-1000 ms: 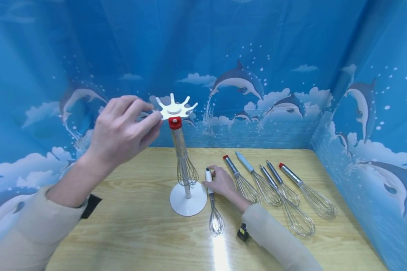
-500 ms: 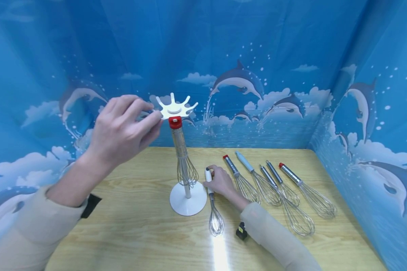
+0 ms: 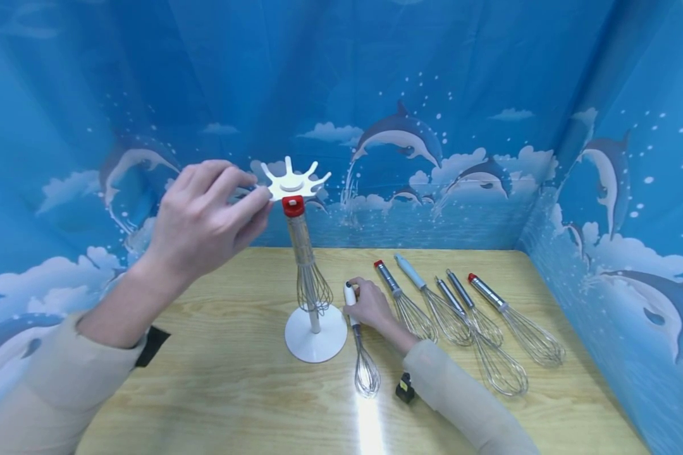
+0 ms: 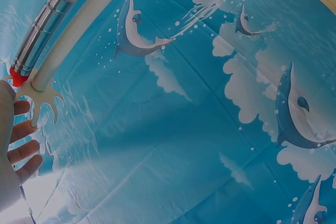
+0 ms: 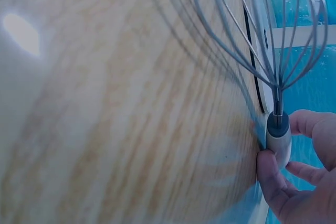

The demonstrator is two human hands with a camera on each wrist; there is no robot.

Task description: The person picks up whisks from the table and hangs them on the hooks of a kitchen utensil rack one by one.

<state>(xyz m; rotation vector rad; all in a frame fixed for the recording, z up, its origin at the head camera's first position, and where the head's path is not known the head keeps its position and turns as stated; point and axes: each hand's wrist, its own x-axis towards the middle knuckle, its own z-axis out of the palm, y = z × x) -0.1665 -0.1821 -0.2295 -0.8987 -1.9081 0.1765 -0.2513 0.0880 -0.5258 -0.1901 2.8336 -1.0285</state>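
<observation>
A pale wood desk (image 3: 233, 379) runs back to a blue dolphin-print curtain (image 3: 319, 76). The right grip (image 3: 371, 306) pinches a white-handled whisk (image 3: 356, 332) with looped wires, just right of the white stand (image 3: 320, 349), whose top the left grip (image 3: 213, 212) pinches.

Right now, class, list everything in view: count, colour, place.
Table: 1, tan wood-grain, below
Dolphin-print backdrop: 1, blue, behind
Whisk stand: 1, white, centre
Red-capped whisk: 1, red and silver, hanging on the stand
White-handled whisk: 1, white and silver, right of the stand
Red-ended whisks: 2, silver, table's right half
Blue-handled whisk: 1, light blue, between them
Steel-handled whisks: 2, silver, there too
Wrist devices: 2, black, by cuffs
Sleeves: 2, beige, both forearms
Left hand: 1, bare, at stand's top
Right hand: 1, bare, pinching white-handled whisk
</observation>
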